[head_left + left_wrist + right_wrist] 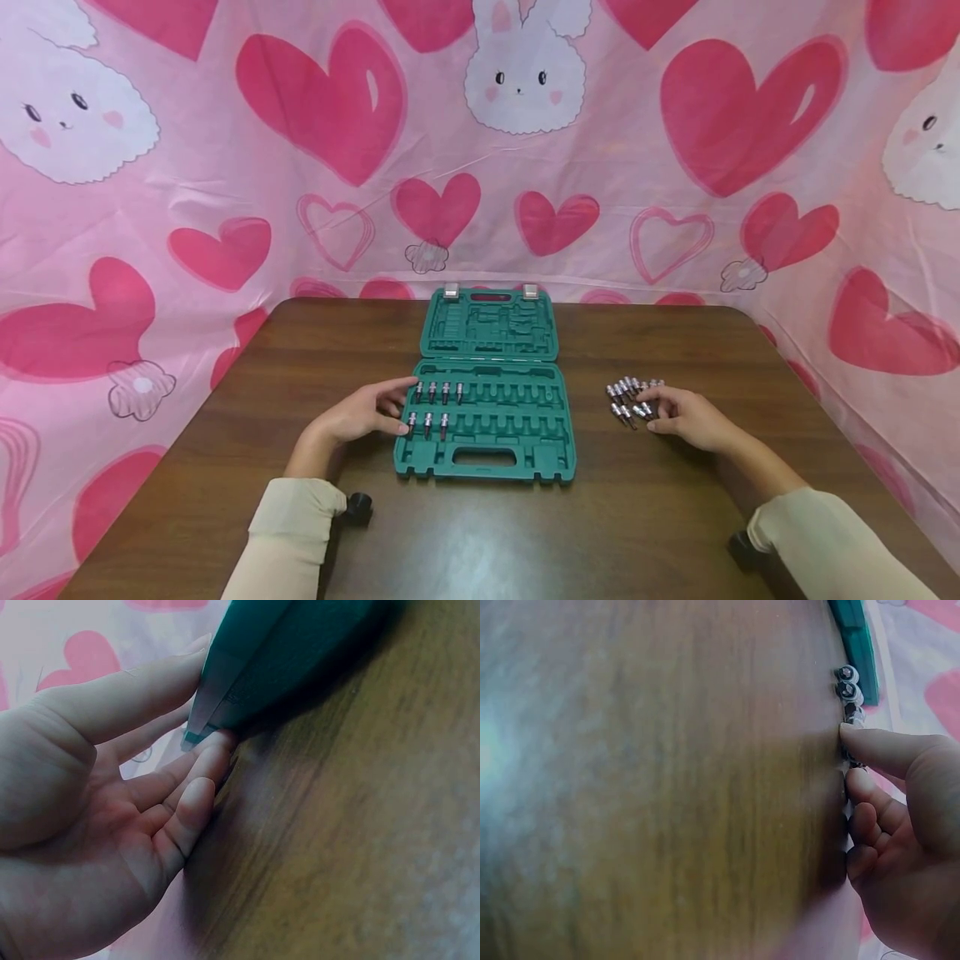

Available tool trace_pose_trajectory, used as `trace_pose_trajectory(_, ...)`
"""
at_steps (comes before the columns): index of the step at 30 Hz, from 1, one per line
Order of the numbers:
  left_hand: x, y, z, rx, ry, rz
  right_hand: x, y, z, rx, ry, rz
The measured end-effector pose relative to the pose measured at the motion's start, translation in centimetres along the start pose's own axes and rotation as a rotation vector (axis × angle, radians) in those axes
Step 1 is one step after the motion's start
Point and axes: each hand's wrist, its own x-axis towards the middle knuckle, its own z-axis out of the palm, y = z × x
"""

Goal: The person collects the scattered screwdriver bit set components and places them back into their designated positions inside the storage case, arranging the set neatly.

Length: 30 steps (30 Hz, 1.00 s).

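An opened green case lies on the table, several silver bit sockets standing in two rows at its left. My left hand rests against its left edge, thumb and index finger spread along it; the left wrist view shows that hand with its other fingers bent beside the case wall. Right of the case lies a pile of loose bit sockets. My right hand is at the pile's right side, thumb and index finger apart around a socket in the right wrist view, a firm grip not visible.
The brown wooden table extends around the case and the pile. Behind it hangs a pink cloth with hearts and rabbits. A dark strap piece shows at the left wrist and another at the right.
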Motion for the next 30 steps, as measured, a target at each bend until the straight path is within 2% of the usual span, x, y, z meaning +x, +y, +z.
trace_pose_trajectory(11,-0.11,0.04,-0.12,-0.015,-0.004,-0.013,0.02,0.25,0.03,0.008,-0.009,0.052)
trace_pose_trajectory(25,-0.11,0.12,-0.05,-0.014,0.0,-0.006,-0.49,0.29,0.23,-0.052,0.095,0.037)
trace_pose_trajectory(30,-0.12,0.13,-0.01,-0.013,0.0,-0.006,-0.47,0.17,0.15,-0.081,0.121,0.056)
